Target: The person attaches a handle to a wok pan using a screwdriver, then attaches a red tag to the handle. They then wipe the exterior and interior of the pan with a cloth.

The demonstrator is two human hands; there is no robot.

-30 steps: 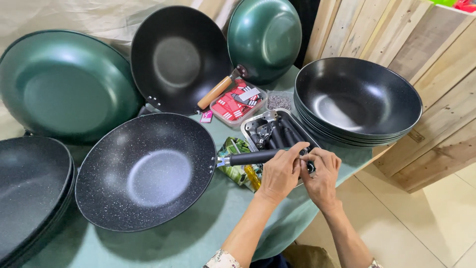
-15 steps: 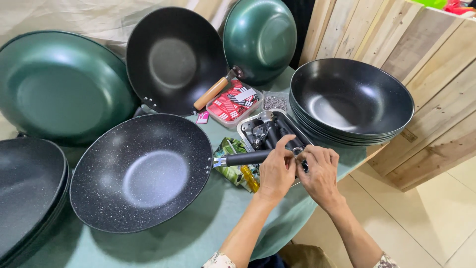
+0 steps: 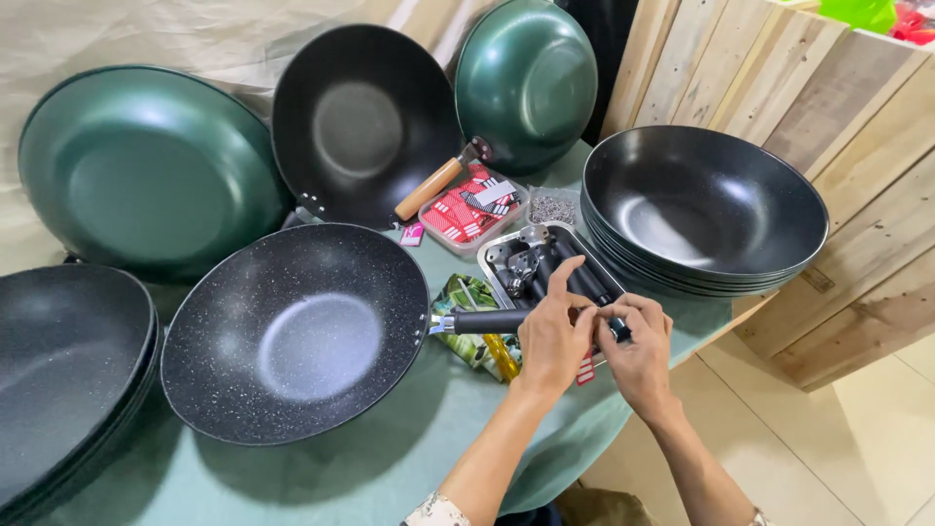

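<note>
A black speckled wok lies on the green table with its black handle pointing right. My left hand wraps around the handle's outer part, index finger raised. My right hand pinches the handle's far end with its fingertips. Both hands hover over a metal tray of black handles and metal brackets. What sits between my right fingers is too small to tell.
A stack of black woks stands at the right, another stack at the left edge. Green pans and a black wok lean at the back. A box of red packets and a wooden handle lie mid-table. Wooden pallets stand right.
The view has shifted slightly. My hands stay on the wok handle's end, with the left index finger now lifted and the right fingers working at the tip.
</note>
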